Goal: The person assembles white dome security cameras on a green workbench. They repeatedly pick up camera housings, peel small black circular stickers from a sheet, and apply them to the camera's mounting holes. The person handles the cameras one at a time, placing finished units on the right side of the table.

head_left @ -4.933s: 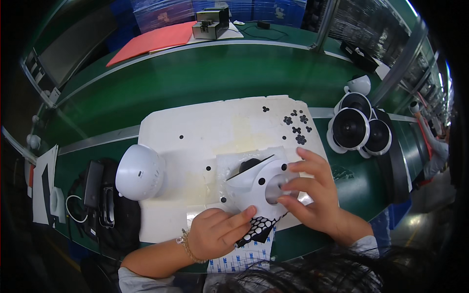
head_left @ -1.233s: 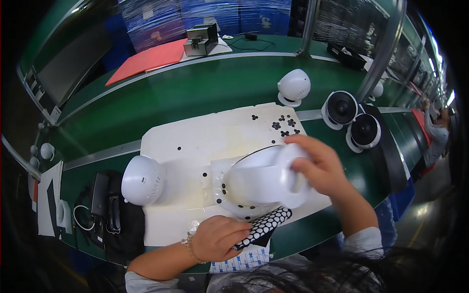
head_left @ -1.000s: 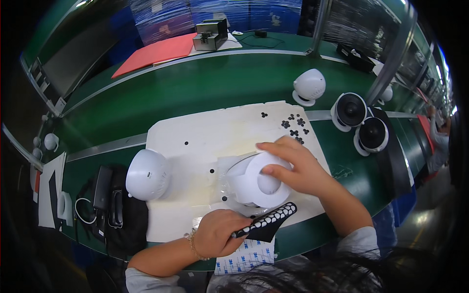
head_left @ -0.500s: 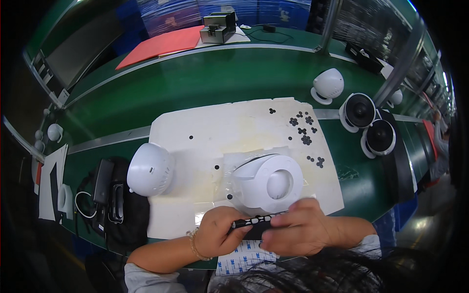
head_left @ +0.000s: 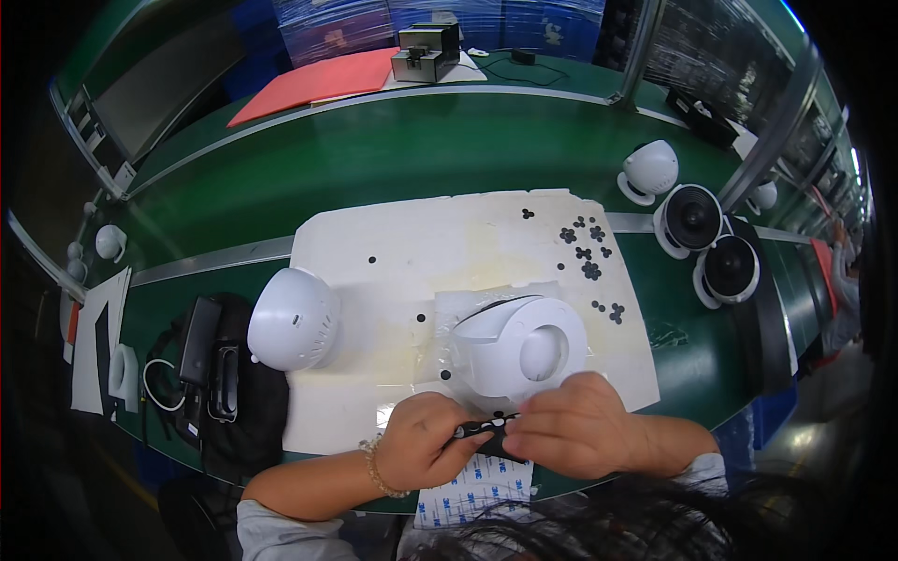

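Observation:
Near the front edge of the work mat, my left hand (head_left: 427, 438) is closed on the left end of a black die-cut sticker sheet (head_left: 485, 426) with white round gaps. My right hand (head_left: 572, 428) is closed at the sheet's other end, its fingertips bent over it and hiding that part. Just beyond the hands a white rounded housing (head_left: 486, 358) lies tilted on clear film, a ring-shaped base (head_left: 573, 343) facing me. Below the hands hangs a white backing sheet (head_left: 475, 494) with blue print. Several black dots and clusters (head_left: 590, 271) are spread over the mat.
The pale mat (head_left: 393, 224) covers the middle of the green bench. Another white housing (head_left: 292, 321) stands at its left. Black bags and a power adapter (head_left: 199, 341) lie further left. Round black-fronted speakers (head_left: 693, 217) and a white one (head_left: 650, 171) stand at right; a metal box (head_left: 426, 56) is behind.
My right hand has come closer to my left, its fingers now bent over the sheet. The white speaker at the back right stands slightly further right. The whole view has shifted a little.

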Available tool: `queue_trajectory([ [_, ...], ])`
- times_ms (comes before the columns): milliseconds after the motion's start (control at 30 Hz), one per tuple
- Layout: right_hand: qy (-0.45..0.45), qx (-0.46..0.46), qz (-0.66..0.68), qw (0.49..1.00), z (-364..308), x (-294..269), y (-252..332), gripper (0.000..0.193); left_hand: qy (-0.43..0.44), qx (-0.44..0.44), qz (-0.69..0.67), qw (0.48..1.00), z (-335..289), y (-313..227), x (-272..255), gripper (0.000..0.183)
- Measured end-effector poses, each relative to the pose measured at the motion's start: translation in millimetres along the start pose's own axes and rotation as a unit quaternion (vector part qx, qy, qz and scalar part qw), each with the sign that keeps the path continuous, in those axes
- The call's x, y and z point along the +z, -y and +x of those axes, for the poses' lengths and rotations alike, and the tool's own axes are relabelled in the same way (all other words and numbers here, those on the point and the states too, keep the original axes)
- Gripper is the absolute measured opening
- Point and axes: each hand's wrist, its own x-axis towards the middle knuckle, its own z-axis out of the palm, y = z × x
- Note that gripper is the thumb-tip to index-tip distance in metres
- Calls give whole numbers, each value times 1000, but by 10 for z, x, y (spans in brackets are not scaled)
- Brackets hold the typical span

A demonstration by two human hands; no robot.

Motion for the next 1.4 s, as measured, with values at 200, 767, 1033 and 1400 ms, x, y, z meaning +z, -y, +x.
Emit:
queue_trajectory([
  [200,-56,-11,164,985,11,58,3,27,9,10,13,1000,-24,25,3,13],
  [767,-214,288,334,872,-67,-82,-524,63,54,133,155,977,9,98,0,30],
  [1033,-180,292,375,861,-95,-83,-561,64,48,147,172,973,5,130,4,30],
  [1400,-99,80,-111,986,-145,-88,-499,49,44,146,171,973,19,125,0,23],
])
